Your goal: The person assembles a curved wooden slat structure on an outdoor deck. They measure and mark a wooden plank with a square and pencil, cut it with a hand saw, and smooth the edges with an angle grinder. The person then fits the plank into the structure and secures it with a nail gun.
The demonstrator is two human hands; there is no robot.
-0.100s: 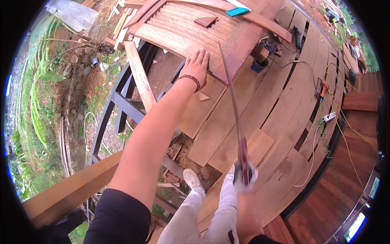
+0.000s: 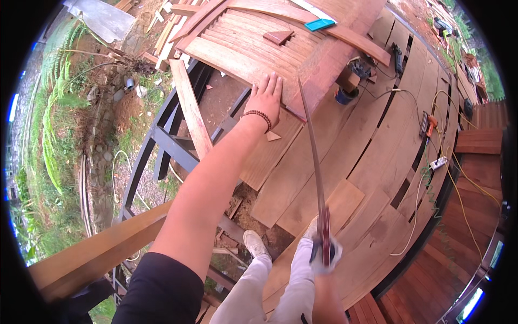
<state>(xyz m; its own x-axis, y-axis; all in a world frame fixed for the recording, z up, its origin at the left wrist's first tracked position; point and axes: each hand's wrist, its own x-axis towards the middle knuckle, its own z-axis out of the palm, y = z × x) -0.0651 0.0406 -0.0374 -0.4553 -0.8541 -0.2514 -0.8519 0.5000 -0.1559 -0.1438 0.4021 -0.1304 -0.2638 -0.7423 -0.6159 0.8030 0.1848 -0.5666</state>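
Observation:
My left hand [image 2: 265, 102], bare with a beaded bracelet at the wrist, lies with fingers outstretched on the near edge of a slatted wooden panel [image 2: 232, 58]. In my right hand [image 2: 327, 256], which wears a pale and dark glove, is the reddish-brown handle of a handsaw [image 2: 315, 156]. Its long, narrow blade points away from me, and its tip is by the panel's near right corner. Seen edge-on, the blade does not show clearly whether it touches the wood. A triangular offcut [image 2: 278, 36] and a teal-handled try square [image 2: 320, 24] rest on the panel.
Loose deck boards [image 2: 372, 156] with gaps cover the right side. Dark metal framing [image 2: 172, 146] stands open over soil at left. A blue tin [image 2: 346, 96], an orange power tool [image 2: 429, 125] and trailing cords lie right. A thick beam [image 2: 102, 248] crosses lower left.
The saw and my right hand have drawn back slightly toward me. My left hand stays on the panel, and the whole view has shifted a little.

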